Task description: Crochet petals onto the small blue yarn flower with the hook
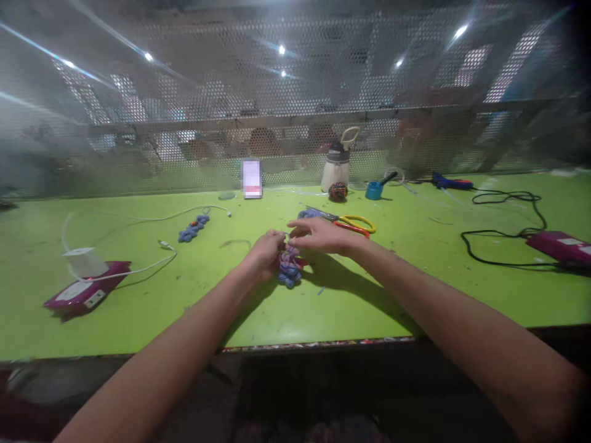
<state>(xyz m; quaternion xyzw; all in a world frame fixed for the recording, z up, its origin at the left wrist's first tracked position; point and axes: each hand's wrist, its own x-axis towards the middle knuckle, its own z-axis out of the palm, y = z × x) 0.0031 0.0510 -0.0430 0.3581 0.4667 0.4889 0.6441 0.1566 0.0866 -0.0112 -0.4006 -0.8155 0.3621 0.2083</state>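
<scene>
A braided blue-purple yarn piece [289, 275] hangs from my fingers, its knobbly lower end close to the green tabletop. My left hand [268, 249] pinches its upper part from the left. From the right, my right hand [318, 236] meets it with bent fingers closed at the upper strands; the exact grip is small and partly hidden. Just behind my right hand lie a blue yarn bundle [309, 213] and scissors [355, 224] with yellow and red handles. Another knotted blue yarn piece [194, 228], with an orange spot, rests to the left.
At left, a white charger [85, 263] sits on a maroon power strip [95, 292] with a white cable. A phone [252, 179], a bottle [336, 166], a dark multicoloured ball [338, 192] and a blue pot [373, 190] stand behind. A blue-handled tool [452, 182] trails black cord rightward.
</scene>
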